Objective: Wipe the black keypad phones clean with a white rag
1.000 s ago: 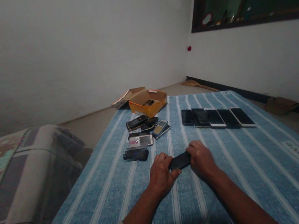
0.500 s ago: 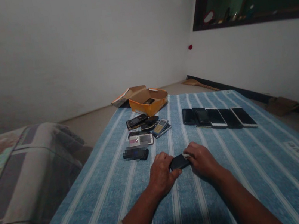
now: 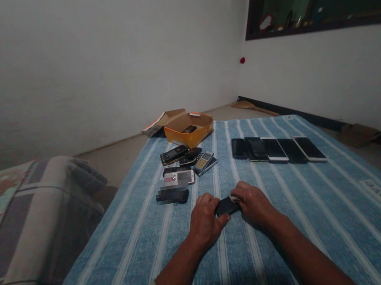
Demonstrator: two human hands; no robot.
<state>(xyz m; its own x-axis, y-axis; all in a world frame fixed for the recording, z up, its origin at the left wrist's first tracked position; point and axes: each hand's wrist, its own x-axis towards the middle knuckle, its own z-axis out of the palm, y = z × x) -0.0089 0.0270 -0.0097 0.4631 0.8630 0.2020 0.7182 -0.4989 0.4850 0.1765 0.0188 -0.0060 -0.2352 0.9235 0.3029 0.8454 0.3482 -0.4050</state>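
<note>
A dark mobile phone [image 3: 226, 206] lies flat on the striped blue cloth [image 3: 240, 255] between my hands. My left hand [image 3: 206, 222] grips its left end, with the thumb along the near edge and the fingers at the far side. At the phone's right end, my right hand [image 3: 254, 202] is closed around a small white wad [image 3: 234, 198], perhaps tissue or cloth, pressed against the phone's top. Most of the wad is hidden by the fingers.
Several old keypad phones [image 3: 203, 160] lie in a loose group ahead to the left. An orange box [image 3: 191, 137] with its lid open stands behind them, a phone inside. Ahead to the right, several touchscreen phones [image 3: 274, 150] form a row. A draped bed [image 3: 59, 206] is at left.
My right hand has shifted slightly left along the phone, bringing the white wad with it. My left hand keeps its grip on the phone's left end.
</note>
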